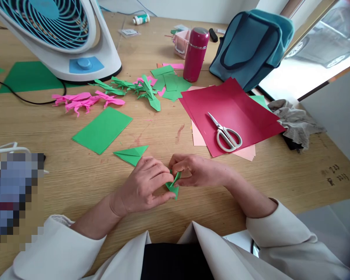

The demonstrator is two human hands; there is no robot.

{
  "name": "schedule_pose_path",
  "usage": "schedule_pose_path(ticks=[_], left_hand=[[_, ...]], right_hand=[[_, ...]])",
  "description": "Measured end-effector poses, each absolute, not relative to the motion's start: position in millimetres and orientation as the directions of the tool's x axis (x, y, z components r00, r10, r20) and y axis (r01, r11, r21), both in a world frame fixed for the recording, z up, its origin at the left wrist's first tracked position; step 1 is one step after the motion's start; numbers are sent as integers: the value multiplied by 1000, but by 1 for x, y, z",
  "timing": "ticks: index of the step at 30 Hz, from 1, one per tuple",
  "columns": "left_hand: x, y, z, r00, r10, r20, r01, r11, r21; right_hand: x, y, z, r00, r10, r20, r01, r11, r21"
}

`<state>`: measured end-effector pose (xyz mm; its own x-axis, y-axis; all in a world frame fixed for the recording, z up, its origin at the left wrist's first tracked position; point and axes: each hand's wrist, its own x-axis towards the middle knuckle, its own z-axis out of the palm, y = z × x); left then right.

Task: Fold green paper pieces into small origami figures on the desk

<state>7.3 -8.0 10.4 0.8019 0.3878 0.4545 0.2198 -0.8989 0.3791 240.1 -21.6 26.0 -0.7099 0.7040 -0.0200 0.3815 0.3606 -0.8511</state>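
Between my two hands, just above the near part of the table, is a small folded piece of green paper (174, 187). My left hand (150, 181) holds its left side, thumb below and fingers above. My right hand (192, 171) pinches its upper right edge, with the fingers curled. Parts of the folds are hidden behind my fingers. Just beyond my left hand lies a green folded paper triangle (132, 154). A flat green paper sheet (102, 130) rests farther left.
Scissors (228, 136) lie on red paper sheets (251, 112) to the right. Pink folded figures (84, 102) and green folded figures (148, 92) sit farther back. Behind them stand a fan (84, 64), a red flask (196, 54) and a blue bag (247, 50).
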Motion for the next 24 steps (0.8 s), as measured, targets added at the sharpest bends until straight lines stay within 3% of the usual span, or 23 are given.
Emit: schedule_pose_path(ticks=[9,19,24], left_hand=[[2,-15,0,872,412,264,286,-867,407],[5,-15,2,877,423,230,289,-845,451],[10,-15,-1,851,475,226,341,-825,451]], right_hand=[[240,-23,31,-730,665,-160,521,389,-760],[241,-23,46,-631,679,-375,722,339,-603],[242,-24,48,-589,693,-415,770,327,-547]])
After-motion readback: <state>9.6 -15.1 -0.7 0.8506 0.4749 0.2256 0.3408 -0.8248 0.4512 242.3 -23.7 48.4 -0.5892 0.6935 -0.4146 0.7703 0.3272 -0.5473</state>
